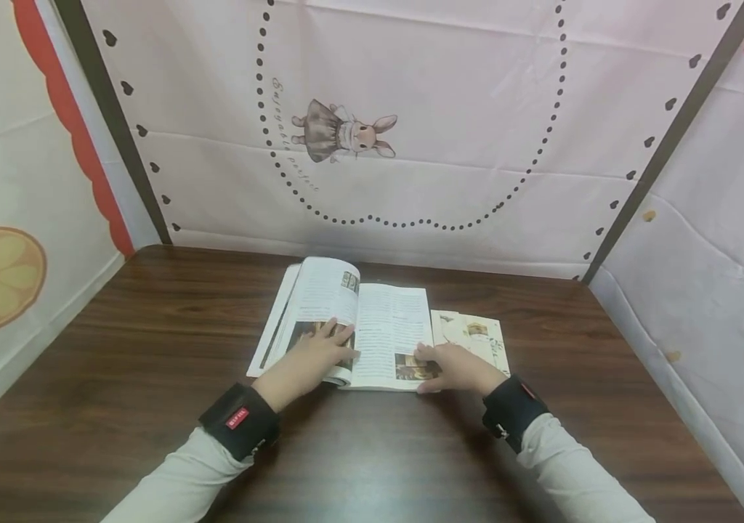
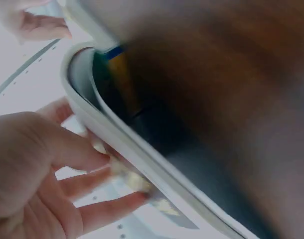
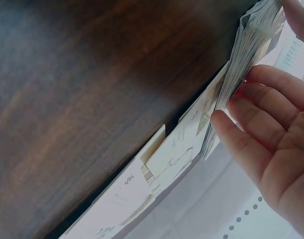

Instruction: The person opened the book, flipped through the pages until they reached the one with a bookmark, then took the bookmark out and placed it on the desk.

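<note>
An open book lies on the table in the head view, its left pages curling up toward the spine. My left hand rests on the left page with fingers spread over a dark photo. In the left wrist view, the left thumb and fingers lie against the bowed pages. My right hand touches the lower outer part of the right page, beside a small photo. The right wrist view has its fingers against the edge of the page block. Cream printed covers extend beyond the right page.
The dark wood-grain table stretches around the book. A pale cloth wall with a rabbit print stands behind the table. More printed cloth hangs on the left and right.
</note>
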{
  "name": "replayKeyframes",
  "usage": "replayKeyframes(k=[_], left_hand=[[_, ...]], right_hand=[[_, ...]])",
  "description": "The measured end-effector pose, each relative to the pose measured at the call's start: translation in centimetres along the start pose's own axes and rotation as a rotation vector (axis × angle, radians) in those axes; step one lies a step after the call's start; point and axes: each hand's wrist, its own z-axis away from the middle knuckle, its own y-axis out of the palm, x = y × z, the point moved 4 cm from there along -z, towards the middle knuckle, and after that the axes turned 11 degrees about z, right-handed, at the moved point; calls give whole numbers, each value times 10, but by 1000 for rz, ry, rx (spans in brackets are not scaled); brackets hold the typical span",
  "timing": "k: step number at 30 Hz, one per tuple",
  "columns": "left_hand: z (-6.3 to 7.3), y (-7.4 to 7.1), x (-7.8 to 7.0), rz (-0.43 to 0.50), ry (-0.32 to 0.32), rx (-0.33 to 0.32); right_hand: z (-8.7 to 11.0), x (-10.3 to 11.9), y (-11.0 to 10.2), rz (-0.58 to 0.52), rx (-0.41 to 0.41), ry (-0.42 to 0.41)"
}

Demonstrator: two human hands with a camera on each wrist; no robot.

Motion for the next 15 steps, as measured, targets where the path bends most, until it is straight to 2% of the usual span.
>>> replayKeyframes(k=[2, 7, 10, 15], left_hand=[[-2, -1, -2, 41, -45, 23], [-5, -6, -2, 66, -94, -17], [-5, -6, 0, 102, -120, 9], [-5, -3, 1, 101, -170, 59]], right_hand=[[0, 0, 0, -9, 5, 3], [1, -2, 0, -22, 8, 3], [1, -4, 1, -22, 10, 9], [1, -6, 1, -28, 30, 25]])
